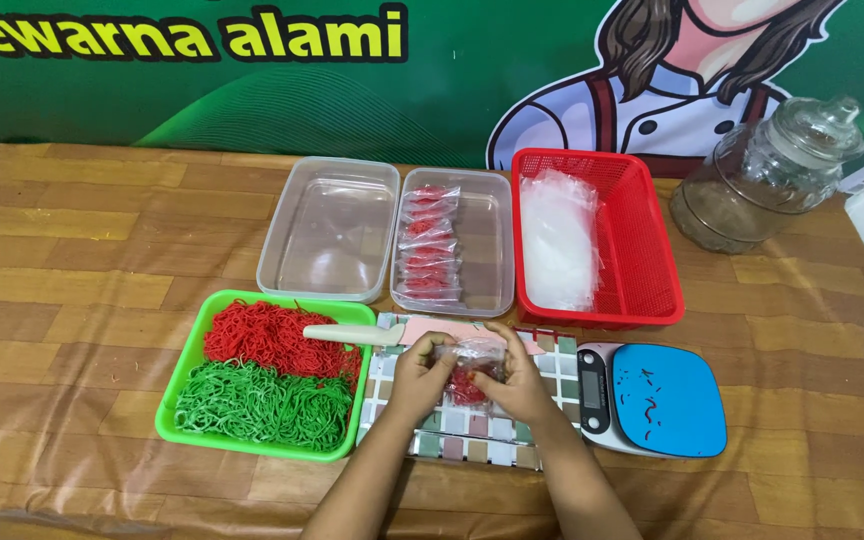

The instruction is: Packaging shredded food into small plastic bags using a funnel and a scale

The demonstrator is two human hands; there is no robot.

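Both hands (pixel 467 375) pinch a bag (pixel 472 368) over checkered mat (pixel 472 435).

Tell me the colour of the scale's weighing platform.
Blue. The scale has a blue platform with red noodle bits on it, seen in the head view.

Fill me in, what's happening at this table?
A person's left hand and right hand together hold a small clear bag with red noodles inside, over a checkered mat. Beside it, a green tray holds red and green noodles; a blue-topped scale sits right. Behind, one clear tub holds filled packets.
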